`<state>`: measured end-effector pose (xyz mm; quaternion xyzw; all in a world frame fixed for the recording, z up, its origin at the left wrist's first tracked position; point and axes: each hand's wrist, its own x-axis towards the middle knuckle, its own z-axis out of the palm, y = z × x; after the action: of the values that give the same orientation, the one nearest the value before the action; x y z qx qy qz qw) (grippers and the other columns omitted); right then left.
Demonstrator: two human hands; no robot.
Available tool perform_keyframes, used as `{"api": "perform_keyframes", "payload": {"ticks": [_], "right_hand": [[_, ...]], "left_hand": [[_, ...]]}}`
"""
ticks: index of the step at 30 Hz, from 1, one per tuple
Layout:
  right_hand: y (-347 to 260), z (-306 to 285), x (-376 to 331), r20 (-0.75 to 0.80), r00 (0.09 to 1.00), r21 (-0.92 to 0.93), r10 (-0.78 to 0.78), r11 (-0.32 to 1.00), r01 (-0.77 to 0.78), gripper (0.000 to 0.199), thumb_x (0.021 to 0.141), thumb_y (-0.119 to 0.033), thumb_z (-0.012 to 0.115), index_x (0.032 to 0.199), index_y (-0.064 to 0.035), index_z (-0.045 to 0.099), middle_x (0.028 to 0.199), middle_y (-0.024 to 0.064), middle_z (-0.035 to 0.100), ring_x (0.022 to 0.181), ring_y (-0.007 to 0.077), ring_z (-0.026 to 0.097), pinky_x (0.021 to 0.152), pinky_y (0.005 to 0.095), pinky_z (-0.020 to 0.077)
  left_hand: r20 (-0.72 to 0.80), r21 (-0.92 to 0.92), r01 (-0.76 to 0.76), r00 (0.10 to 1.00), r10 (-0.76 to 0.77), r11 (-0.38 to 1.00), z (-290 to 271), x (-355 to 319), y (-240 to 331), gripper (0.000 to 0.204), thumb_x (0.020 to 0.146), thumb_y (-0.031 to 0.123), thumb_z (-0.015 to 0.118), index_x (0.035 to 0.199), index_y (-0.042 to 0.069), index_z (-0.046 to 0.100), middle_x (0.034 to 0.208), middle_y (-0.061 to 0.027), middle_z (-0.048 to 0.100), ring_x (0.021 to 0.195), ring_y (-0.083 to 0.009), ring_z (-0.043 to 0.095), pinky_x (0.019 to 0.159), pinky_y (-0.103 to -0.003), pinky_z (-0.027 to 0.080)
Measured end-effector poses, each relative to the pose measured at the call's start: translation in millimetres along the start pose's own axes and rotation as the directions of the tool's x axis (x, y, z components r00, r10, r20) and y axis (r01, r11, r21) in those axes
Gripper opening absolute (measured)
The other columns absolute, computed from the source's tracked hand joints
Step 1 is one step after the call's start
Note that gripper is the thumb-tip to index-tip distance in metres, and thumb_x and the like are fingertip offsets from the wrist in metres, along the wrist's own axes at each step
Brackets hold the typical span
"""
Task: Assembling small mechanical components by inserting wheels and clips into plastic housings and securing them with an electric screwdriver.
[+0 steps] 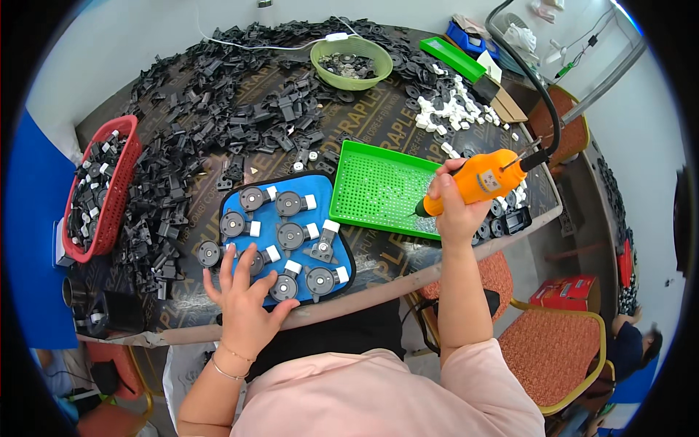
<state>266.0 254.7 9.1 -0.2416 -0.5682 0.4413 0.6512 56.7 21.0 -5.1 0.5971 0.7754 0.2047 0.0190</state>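
My right hand (460, 211) is wrapped round an orange electric screwdriver (484, 178), its dark green nose pointing down and left above a green perforated tray (342, 197). On a blue mat (280, 197) lie several round dark grey parts (290, 236), each joined to a white block (330, 226). My left hand (249, 304) is open, fingers spread over the mat's near left corner. Its fingertips are at the round parts there; whether they press on one I cannot tell. The undersides of the parts are hidden.
Heaps of black plastic parts (277, 109) cover the table's far and left side. A red basket (109, 204) of mixed parts stands left, a pale green bowl (352, 62) of small metal pieces far off. White pieces (455, 105) lie right. Chairs (553, 349) stand by the near right edge.
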Motion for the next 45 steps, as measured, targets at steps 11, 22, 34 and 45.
{"api": "perform_keyframes", "payload": {"ticks": [11, 22, 34, 45], "right_hand": [[-6, 3, 1, 0.024, 0.999, 0.057, 0.037, 0.998, -0.038, 0.021, 0.081, 0.003, 0.056, 0.099, -0.0042, 0.049, 0.081, 0.0071, 0.053, 0.06, 0.0128, 0.051, 0.055, 0.0252, 0.0424], [-42, 112, -38, 0.37, 0.929, 0.465, 0.013, 0.863, -0.198, 0.024, 0.081, -0.013, 0.058, 0.102, -0.0038, 0.049, 0.09, 0.0091, 0.051, 0.057, 0.0146, 0.052, 0.056, 0.0304, 0.0453], [-29, 154, -50, 0.432, 0.902, 0.366, -0.014, 0.916, -0.162, 0.021, 0.081, -0.003, 0.055, 0.101, -0.0004, 0.048, 0.091, 0.0126, 0.05, 0.058, 0.0152, 0.051, 0.057, 0.0299, 0.0463], [-28, 146, -37, 0.397, 0.918, 0.423, -0.006, 0.889, -0.177, 0.022, 0.081, -0.002, 0.054, 0.102, -0.0017, 0.048, 0.09, 0.0121, 0.052, 0.058, 0.0148, 0.051, 0.057, 0.0299, 0.0459]], "left_hand": [[-0.052, -0.023, -0.02, 0.998, 0.019, 1.0, -4, -4, -11, 0.054, 0.058, 0.049, 0.076, 0.096, 0.013, 0.065, 0.134, -0.0118, 0.041, 0.129, -0.0343, 0.028, 0.102, -0.056, 0.007], [-0.049, -0.182, 0.1, 0.993, -0.11, 0.978, -11, 12, -59, 0.051, 0.055, 0.032, 0.081, 0.101, 0.015, 0.065, 0.133, -0.0127, 0.041, 0.129, -0.0349, 0.027, 0.103, -0.053, 0.013], [0.002, -0.21, 0.076, 0.997, -0.077, 0.975, -14, 27, -64, 0.05, 0.055, 0.031, 0.082, 0.1, 0.015, 0.066, 0.133, -0.0141, 0.04, 0.13, -0.0346, 0.024, 0.103, -0.056, 0.014], [-0.006, -0.155, -0.009, 1.0, 0.009, 0.988, -31, 56, -70, 0.059, 0.054, 0.026, 0.082, 0.108, 0.014, 0.061, 0.13, -0.0135, 0.043, 0.128, -0.0327, 0.03, 0.102, -0.051, 0.021]]}}
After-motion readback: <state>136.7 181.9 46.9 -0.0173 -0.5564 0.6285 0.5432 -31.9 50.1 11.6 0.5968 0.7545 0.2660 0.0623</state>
